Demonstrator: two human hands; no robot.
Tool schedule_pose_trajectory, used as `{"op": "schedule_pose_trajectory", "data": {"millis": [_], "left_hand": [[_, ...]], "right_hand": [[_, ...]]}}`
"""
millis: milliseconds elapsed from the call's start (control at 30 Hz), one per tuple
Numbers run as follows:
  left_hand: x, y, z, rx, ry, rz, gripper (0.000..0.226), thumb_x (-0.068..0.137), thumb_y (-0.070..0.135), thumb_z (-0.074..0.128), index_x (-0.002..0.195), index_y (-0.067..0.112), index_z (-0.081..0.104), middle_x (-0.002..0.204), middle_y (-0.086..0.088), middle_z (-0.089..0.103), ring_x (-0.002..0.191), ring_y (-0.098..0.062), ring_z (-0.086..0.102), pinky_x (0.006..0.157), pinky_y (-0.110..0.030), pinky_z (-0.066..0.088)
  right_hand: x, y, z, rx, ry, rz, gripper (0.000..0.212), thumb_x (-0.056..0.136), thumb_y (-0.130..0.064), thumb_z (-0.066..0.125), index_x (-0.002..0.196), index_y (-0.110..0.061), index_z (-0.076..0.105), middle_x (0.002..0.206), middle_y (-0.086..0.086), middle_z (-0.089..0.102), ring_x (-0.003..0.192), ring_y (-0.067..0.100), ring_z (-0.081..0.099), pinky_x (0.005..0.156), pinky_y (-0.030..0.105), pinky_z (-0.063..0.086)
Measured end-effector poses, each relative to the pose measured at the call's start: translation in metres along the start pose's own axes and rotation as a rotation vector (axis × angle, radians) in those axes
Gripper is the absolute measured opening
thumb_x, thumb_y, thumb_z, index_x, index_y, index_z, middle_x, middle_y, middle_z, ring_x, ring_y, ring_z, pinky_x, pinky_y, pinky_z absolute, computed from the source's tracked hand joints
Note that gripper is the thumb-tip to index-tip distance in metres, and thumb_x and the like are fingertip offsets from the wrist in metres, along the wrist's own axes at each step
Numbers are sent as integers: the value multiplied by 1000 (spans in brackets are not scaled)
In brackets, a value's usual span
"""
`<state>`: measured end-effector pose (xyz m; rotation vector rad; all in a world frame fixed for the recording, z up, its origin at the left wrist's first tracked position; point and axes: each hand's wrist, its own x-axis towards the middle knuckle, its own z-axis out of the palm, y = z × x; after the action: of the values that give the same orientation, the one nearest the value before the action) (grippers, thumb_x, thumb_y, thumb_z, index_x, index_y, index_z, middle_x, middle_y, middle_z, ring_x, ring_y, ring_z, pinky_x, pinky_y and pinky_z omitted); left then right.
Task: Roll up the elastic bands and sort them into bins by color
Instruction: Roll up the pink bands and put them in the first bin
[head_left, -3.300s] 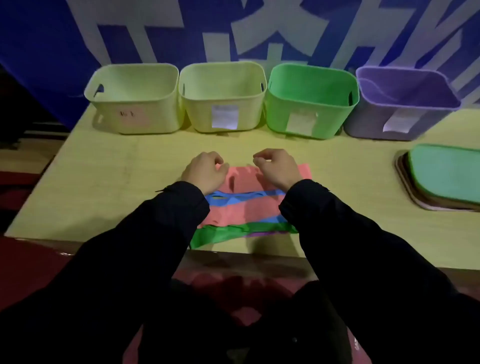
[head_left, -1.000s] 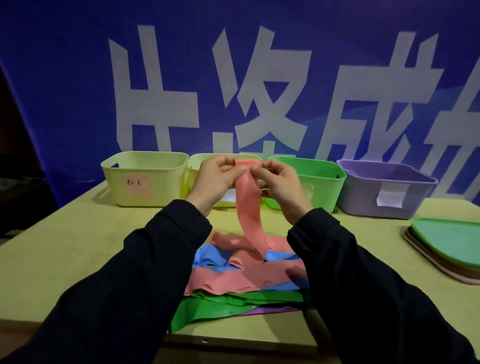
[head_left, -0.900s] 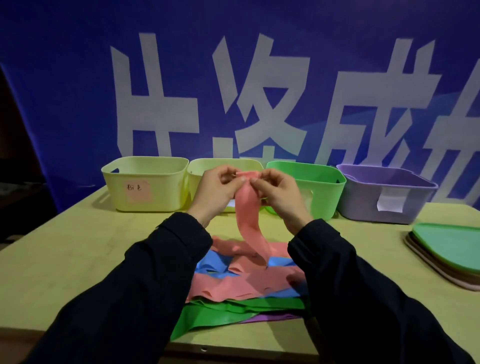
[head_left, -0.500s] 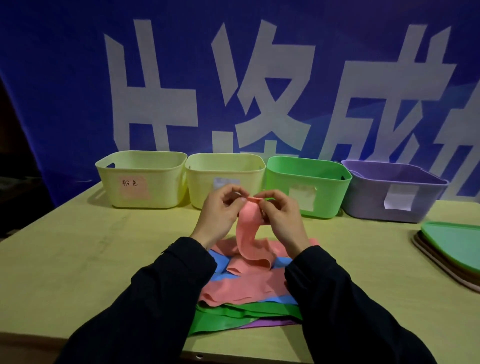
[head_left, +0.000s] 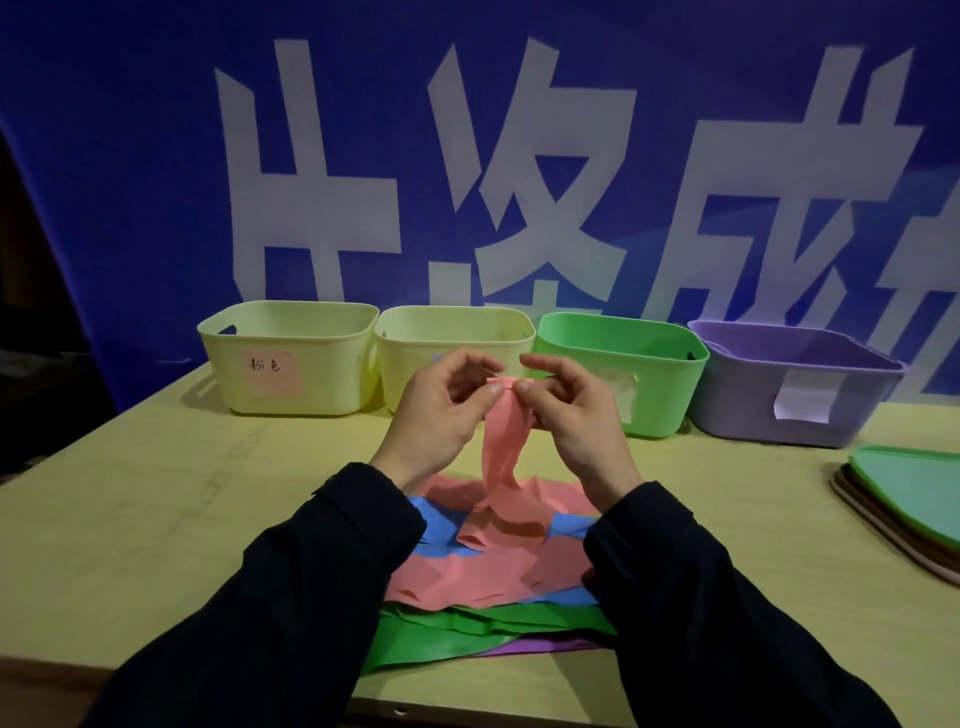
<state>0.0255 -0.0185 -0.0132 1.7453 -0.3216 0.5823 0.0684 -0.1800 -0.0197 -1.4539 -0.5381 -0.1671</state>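
- Pink band (head_left: 501, 441): top end pinched between both hands above the table (head_left: 156, 519), rolled over into a small curl at the fingertips; remainder hanging down, lower end resting folded on the pile.
- Left hand (head_left: 436, 415): raised, thumb and forefinger closed on the left side of the band's top edge; other fingers loosely curled.
- Right hand (head_left: 566, 415): raised opposite, thumb and forefinger closed on the right side of the same edge; fingertips of both hands nearly touching.
- Sleeves (head_left: 322, 582): dark, covering both forearms to the wrists.
- Pile (head_left: 467, 577): flat bands overlapping near the table's front edge, directly below the hands; pink on top, blue (head_left: 431, 525) showing beneath, green (head_left: 441, 634) nearer the front, purple (head_left: 540, 647) lowest, only a sliver visible.
- Bins: four in a row along the back of the table, sides close together. From left: pale yellow bin (head_left: 291, 358) with pink handwritten label; second pale yellow bin (head_left: 457, 343), label partly hidden behind the hands; green bin (head_left: 654, 374) with pale label; purple bin (head_left: 795, 389) with white label. Contents not discernible.
- Trays (head_left: 914, 504): stacked at the right edge, green one uppermost, brownish ones below.
- Banner (head_left: 130, 156): blue with large white characters, hanging behind the bins.
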Motion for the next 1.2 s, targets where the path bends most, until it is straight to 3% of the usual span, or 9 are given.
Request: {"op": "schedule_pose_trajectory", "data": {"millis": [100, 233, 333, 467, 667, 800, 1000, 1200], "left_hand": [[-1, 10, -3, -4, 23, 3, 14, 92, 9, 72, 101, 20, 70, 94, -5, 75, 93, -24, 71, 83, -36, 59], [-1, 21, -5, -4, 24, 39, 15, 92, 2, 68, 93, 17, 71, 92, -5, 75, 92, -22, 71, 85, -35, 57], [-3, 24, -6, 37, 32, 76, 16, 92, 1, 68, 92, 17, 73, 89, -2, 76, 90, -20, 73, 83, -34, 59], [-7, 27, -8, 6, 53, 65, 14, 91, 5, 71, 96, 17, 75, 91, 0, 77, 90, -17, 73, 82, -31, 59], [-10, 31, -14, -27, 79, 82, 13, 90, 4, 74, 96, 16, 75, 91, 1, 78, 91, -15, 74, 84, -28, 58], [-9, 34, -19, 13, 115, 115, 17, 89, 4, 74, 96, 19, 72, 90, 5, 76, 90, -11, 73, 83, -23, 57], [-11, 36, -26, 85, 103, 141, 14, 90, 2, 73, 93, 15, 74, 88, 2, 76, 88, -14, 73, 84, -31, 60], [-14, 35, -26, 49, 99, 94, 14, 88, 10, 77, 99, 18, 72, 94, 1, 77, 91, -17, 74, 83, -34, 60]], "right_hand": [[-1, -12, 0, -36, -18, -45, 10, 93, -6, 69, 97, -16, 72, 79, 7, 71, 74, 17, 66, 70, 36, 55], [-4, -26, 1, -86, -73, -112, 20, 93, 0, 65, 92, -19, 71, 80, 7, 71, 78, 18, 65, 72, 37, 54], [-6, -33, 2, -75, -74, -85, 9, 92, -6, 71, 93, -15, 71, 85, 15, 73, 78, 19, 68, 72, 40, 57], [-5, -36, 5, -67, -58, -67, 15, 92, -3, 71, 96, -18, 72, 79, 6, 73, 74, 16, 69, 68, 34, 56], [-9, -41, 12, -57, -75, -97, 16, 91, 3, 68, 91, -13, 72, 83, 8, 74, 78, 17, 71, 72, 33, 59], [-12, -45, 16, -1, -93, -66, 14, 94, -1, 67, 104, -10, 71, 81, 5, 74, 78, 14, 72, 73, 32, 59], [-18, -48, 16, 15, -95, -61, 17, 91, -13, 72, 104, -2, 74, 89, 9, 76, 80, 14, 71, 72, 27, 59], [-12, -45, 16, -30, -92, -101, 5, 91, -4, 71, 94, -8, 72, 79, 3, 75, 75, 12, 71, 69, 27, 56]]}}
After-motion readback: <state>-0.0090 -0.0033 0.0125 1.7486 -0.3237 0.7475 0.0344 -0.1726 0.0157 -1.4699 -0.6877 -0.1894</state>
